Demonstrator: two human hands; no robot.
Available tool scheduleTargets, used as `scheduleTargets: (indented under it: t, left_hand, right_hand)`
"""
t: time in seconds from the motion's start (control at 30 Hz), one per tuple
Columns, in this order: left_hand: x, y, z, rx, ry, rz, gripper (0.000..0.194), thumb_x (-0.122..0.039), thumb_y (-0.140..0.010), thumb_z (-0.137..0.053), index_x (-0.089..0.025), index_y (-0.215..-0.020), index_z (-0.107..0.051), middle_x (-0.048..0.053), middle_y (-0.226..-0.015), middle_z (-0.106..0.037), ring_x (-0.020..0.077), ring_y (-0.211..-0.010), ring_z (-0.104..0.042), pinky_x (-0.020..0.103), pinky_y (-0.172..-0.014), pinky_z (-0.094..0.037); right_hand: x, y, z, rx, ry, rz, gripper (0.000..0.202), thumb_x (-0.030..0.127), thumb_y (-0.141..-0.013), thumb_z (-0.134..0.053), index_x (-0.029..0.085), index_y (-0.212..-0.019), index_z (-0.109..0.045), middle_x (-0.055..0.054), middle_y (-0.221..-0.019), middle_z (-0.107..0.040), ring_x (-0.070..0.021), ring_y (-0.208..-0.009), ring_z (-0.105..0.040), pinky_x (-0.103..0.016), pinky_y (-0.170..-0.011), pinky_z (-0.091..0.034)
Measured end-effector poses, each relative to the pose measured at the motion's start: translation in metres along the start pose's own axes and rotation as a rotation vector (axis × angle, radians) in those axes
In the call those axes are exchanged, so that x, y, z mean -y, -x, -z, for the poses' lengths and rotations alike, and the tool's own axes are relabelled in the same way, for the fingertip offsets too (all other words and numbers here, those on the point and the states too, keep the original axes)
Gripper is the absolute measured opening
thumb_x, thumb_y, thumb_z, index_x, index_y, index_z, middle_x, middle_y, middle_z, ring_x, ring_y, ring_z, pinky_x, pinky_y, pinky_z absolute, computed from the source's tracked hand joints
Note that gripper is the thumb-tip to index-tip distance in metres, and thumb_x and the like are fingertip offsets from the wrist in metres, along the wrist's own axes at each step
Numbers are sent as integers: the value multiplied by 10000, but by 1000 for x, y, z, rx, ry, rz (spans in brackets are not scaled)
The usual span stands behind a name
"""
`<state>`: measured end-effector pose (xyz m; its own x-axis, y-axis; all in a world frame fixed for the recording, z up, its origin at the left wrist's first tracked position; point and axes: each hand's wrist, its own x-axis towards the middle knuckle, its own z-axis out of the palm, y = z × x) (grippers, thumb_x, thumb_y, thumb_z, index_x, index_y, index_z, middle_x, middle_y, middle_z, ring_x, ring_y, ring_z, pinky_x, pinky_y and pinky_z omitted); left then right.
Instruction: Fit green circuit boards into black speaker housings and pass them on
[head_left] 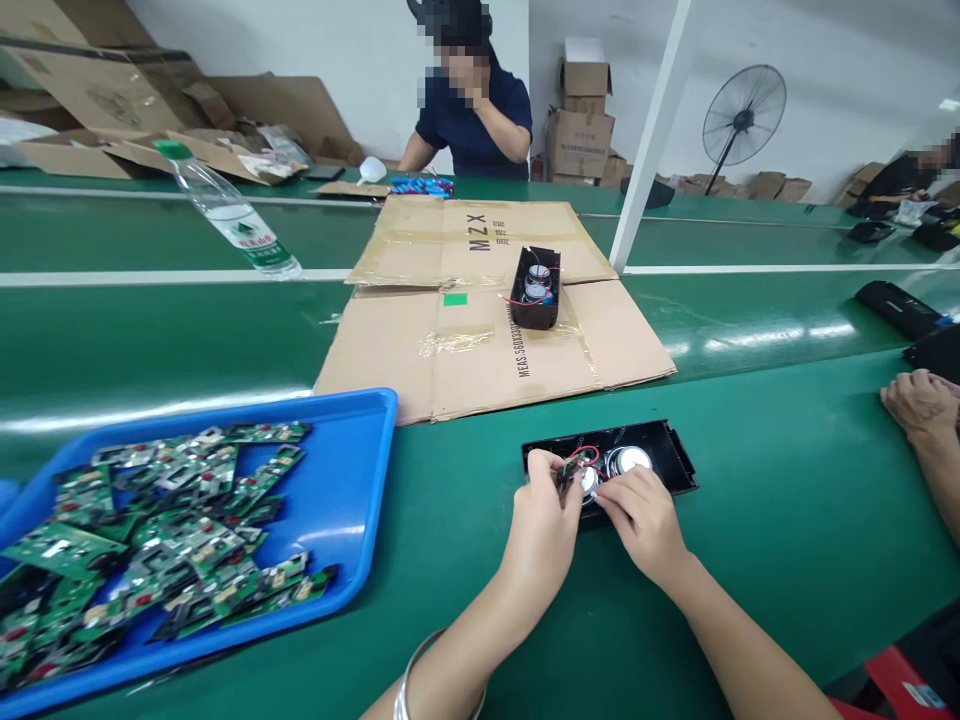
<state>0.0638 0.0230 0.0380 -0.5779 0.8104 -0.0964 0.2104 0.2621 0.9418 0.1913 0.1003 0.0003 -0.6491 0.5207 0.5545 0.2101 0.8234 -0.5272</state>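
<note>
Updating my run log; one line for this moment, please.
left hand: holds circuit board; right hand: over open black casing; blue tray: more circuit boards

Left hand [541, 515] and right hand [646, 525] bare, forearms [472, 625] bare too. Smooth silver-coloured bangle [405, 682] around left forearm, well behind hand; shiny, narrow, rounded.

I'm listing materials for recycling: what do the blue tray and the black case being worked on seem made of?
Blue tray: probably glossy plastic, given its even colour and soft highlights. Black case: likely satin moulded plastic, from its thin walls and notched end.
</note>
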Motion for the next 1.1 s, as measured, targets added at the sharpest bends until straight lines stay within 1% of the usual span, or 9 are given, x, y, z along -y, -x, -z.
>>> scheduleTargets:
  t: [0.1,0.2,0.4,0.57,0.67,0.83,0.97,1.03,1.1]
  left_hand:
    - [-1,1,0,68,-34,-26,104,-268,-806,-448,-235,-811,-349,-49,-581,-508,134,-478,-478,211,-436,-304]
    - [-2,3,0,118,-44,-42,88,-247,-821,-422,-234,-819,-336,-50,-584,-505,123,-468,-443,205,-435,-292]
    - [-5,3,0,144,-60,-74,97,-245,-838,-409,-233,-788,-326,-57,-591,-477,106,-457,-401,200,-436,-257]
    - [-3,3,-1,156,-58,-62,115,-253,-837,-422,-237,-786,-320,-74,-555,-446,105,-441,-379,198,-428,-243]
    - [-2,3,-1,166,-91,-78,117,-258,-838,-423,-239,-783,-321,-74,-552,-439,109,-444,-383,204,-441,-252]
    - [-3,1,2,196,-123,-105,82,-248,-845,-401,-238,-804,-331,-53,-597,-476,121,-476,-410,212,-466,-277]
    - [-4,0,3,219,-171,-122,70,-226,-841,-391,-239,-810,-330,-53,-575,-473,127,-464,-412,213,-459,-265]
    - [-4,1,3,220,-229,-157,56,-227,-846,-376,-237,-815,-331,-52,-572,-473,127,-442,-406,216,-453,-255]
    - [-3,2,3,229,-270,-196,40,-225,-850,-361,-234,-827,-330,-50,-577,-477,130,-432,-418,219,-451,-256]
  right_hand:
    - [1,-1,-1,-31,29,-55,134,133,-871,-484,177,-864,-610,-38,-727,-617,-164,-664,-482,-319,-619,-409]
    - [2,-2,-2,-43,51,-61,133,142,-877,-479,171,-842,-603,-35,-712,-613,-161,-662,-479,-321,-637,-407]
    - [5,-1,-3,-52,76,-62,136,134,-882,-469,169,-841,-594,-36,-705,-605,-162,-661,-475,-313,-628,-399]
    - [5,-1,-3,-65,70,-36,132,115,-882,-466,162,-860,-587,-42,-720,-600,-162,-675,-475,-301,-626,-408]
    - [4,0,-4,-41,144,0,138,118,-885,-463,149,-846,-592,-46,-704,-585,-158,-665,-463,-290,-608,-398]
    - [3,-2,-1,13,379,92,163,120,-884,-464,145,-818,-610,-41,-657,-561,-158,-633,-439,-292,-590,-357]
    - [4,-4,2,86,415,137,194,114,-893,-437,154,-804,-605,-46,-683,-581,-166,-656,-465,-301,-599,-355]
    - [3,-3,1,79,391,107,212,123,-896,-431,160,-762,-591,-42,-658,-570,-167,-641,-473,-303,-592,-363]
    - [1,0,-1,39,303,34,197,164,-904,-433,167,-763,-571,-37,-651,-567,-163,-625,-492,-300,-588,-389]
